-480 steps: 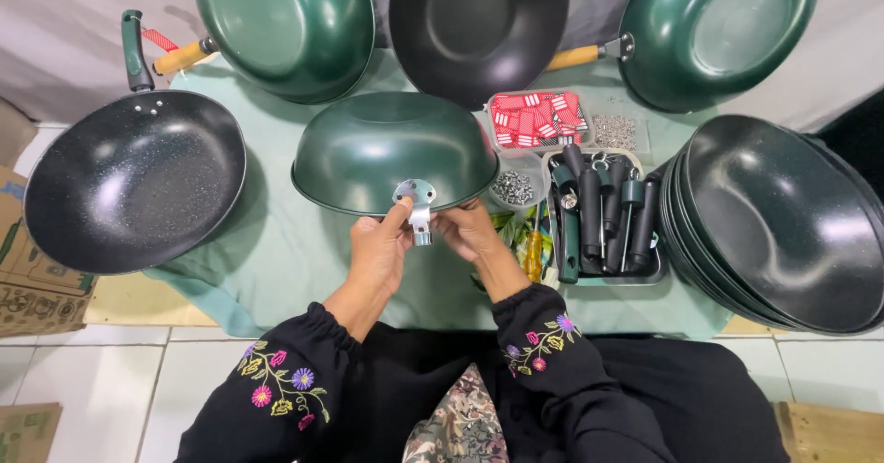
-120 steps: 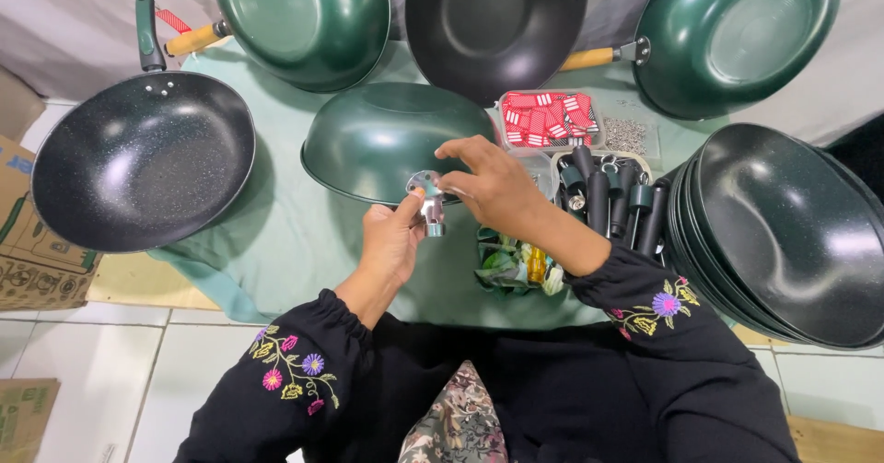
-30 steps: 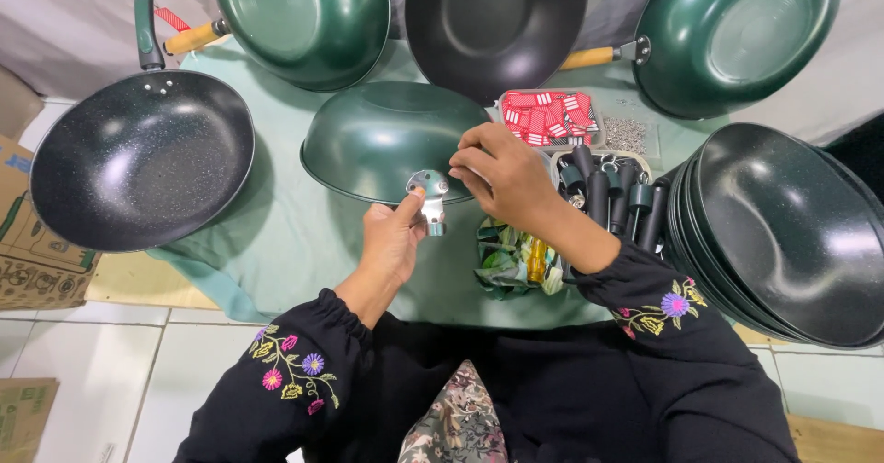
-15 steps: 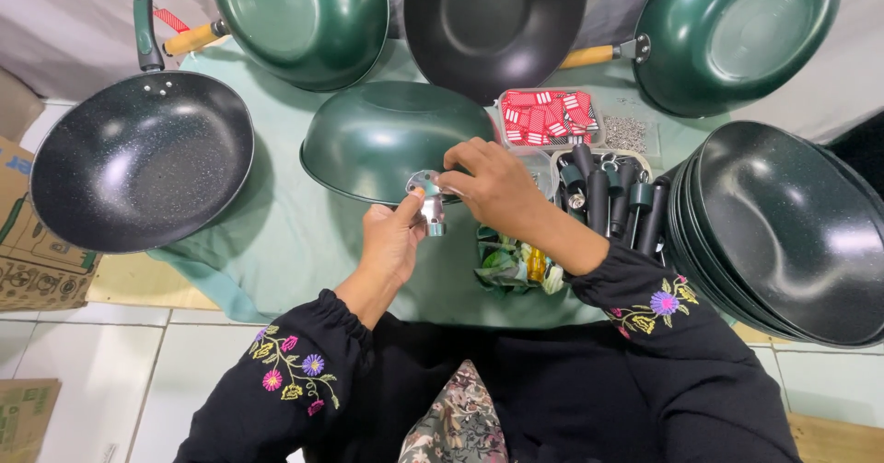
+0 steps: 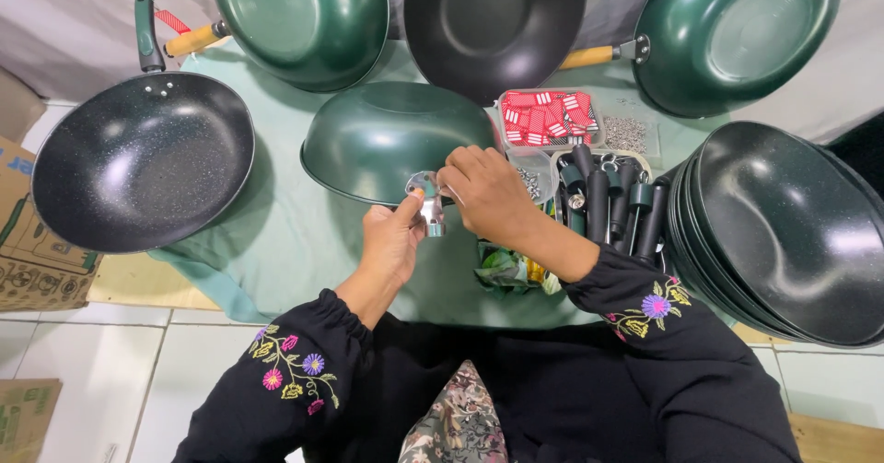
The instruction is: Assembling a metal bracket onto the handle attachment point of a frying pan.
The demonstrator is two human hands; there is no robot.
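Head view: left hand (image 5: 391, 242) and right hand (image 5: 485, 191) each grip the metal bracket (image 5: 425, 196) beside a red-striped packet box (image 5: 546, 119).

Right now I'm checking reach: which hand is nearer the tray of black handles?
The right hand. It sits just left of the tray of black handles, while the left hand lies farther left, at the metal bracket.

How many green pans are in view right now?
3. One upside down under the hands, one tilted at back left with a wooden handle, one at back right. The dark stack at right may hide more.
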